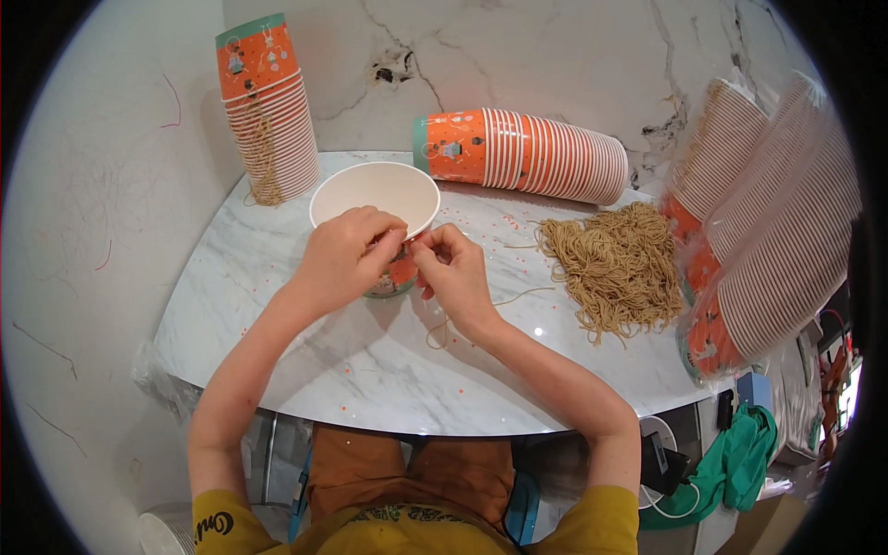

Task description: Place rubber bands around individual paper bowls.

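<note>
A large paper cup (370,190) with a white inside and an orange and green printed outside stands upright before me. My left hand (351,248) lies over its near side, thumb and fingers closed at the rim. Close against the same spot, my right hand (453,268) pinches thin tan string; the pinched end is hidden by the fingers. A loose length of the string (443,335) trails below that hand onto the table. To the right of it lies a tangled heap of cut tan strings (620,268).
The marble-patterned table (444,398) carries small orange paper dots. A tall cup stack (273,120) with strings hanging on it stands back left; another stack (546,153) lies on its side at the back. Plastic-wrapped cup stacks (777,222) lean at the right. Green cloth (740,453) lies lower right.
</note>
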The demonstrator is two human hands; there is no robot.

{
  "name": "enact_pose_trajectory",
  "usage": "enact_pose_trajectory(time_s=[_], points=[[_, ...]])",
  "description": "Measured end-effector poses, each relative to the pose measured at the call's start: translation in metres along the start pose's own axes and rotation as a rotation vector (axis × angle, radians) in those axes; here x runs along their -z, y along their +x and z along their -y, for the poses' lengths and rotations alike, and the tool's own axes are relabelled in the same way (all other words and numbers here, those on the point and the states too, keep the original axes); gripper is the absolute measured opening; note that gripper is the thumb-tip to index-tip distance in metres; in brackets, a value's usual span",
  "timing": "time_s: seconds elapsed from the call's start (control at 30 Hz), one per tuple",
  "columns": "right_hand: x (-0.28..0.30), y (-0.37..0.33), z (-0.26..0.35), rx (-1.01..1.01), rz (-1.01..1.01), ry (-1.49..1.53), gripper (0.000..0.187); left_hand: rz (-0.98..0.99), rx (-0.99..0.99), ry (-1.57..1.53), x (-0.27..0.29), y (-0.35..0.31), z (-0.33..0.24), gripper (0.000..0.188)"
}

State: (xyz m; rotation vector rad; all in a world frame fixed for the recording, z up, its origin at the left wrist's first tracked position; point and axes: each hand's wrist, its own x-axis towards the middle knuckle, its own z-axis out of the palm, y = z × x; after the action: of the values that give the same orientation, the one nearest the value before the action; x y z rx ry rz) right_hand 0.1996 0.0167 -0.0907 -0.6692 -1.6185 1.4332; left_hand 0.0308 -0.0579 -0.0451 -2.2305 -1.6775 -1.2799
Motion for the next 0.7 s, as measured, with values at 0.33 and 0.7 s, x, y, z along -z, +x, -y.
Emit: enact_pose_trajectory(time_s=[0.33, 0.7], points=[[0.000, 0.001, 0.016, -0.142, 0.031, 0.172, 0.018, 0.566, 0.310, -0.419, 0.029, 0.051, 0.020, 0.022], [0.005, 0.004, 0.017, -0.238, 0.067, 0.229, 0.015, 0.725, 0.252, -0.297, 0.027, 0.065, 0.026, 0.016]])
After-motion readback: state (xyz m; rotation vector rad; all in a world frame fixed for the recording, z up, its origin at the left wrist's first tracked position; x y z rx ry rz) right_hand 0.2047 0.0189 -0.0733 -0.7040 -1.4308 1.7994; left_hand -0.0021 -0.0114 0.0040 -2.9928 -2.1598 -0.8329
